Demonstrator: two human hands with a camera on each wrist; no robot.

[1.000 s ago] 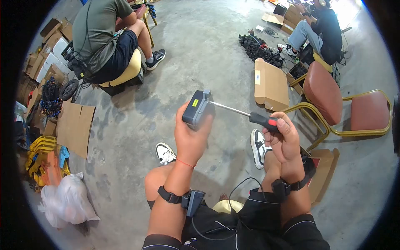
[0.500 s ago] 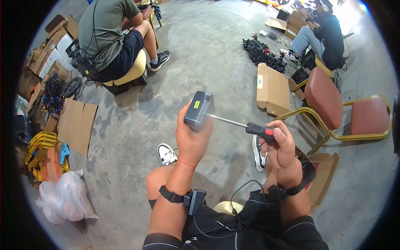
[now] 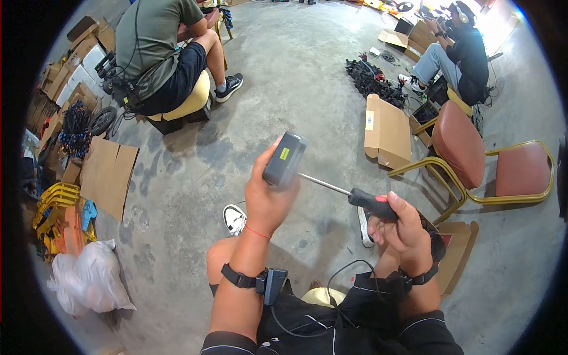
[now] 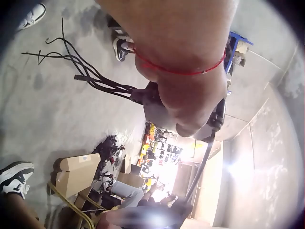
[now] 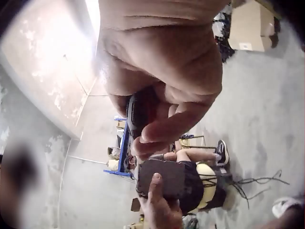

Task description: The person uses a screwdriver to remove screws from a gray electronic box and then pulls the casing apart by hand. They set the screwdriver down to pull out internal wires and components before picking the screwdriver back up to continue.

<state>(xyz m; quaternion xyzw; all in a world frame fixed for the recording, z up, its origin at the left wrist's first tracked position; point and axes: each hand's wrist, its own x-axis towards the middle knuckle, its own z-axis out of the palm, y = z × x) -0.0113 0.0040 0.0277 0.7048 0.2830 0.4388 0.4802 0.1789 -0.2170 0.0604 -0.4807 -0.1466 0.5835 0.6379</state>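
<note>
Grey plastic casing (image 3: 285, 158) with a yellow label is held up over the knees, gripped from below by the left hand (image 3: 266, 201). The right hand (image 3: 402, 231) clasps the screwdriver (image 3: 362, 200) by its handle; the shaft slants up-left, its tip meeting the casing's right side.

Grey, stained concrete floor (image 3: 296, 77) runs throughout. Two red-cushioned chairs with gold frames (image 3: 520, 171) stand at the right, near an open cardboard box (image 3: 387, 130) and a pile of black cables (image 3: 376, 80). Flattened cardboard (image 3: 106, 174), stacked yellow plastic parts (image 3: 56, 207) and a white plastic bag (image 3: 89, 284) lie left. Bright daylight (image 3: 494, 18) enters top right.
</note>
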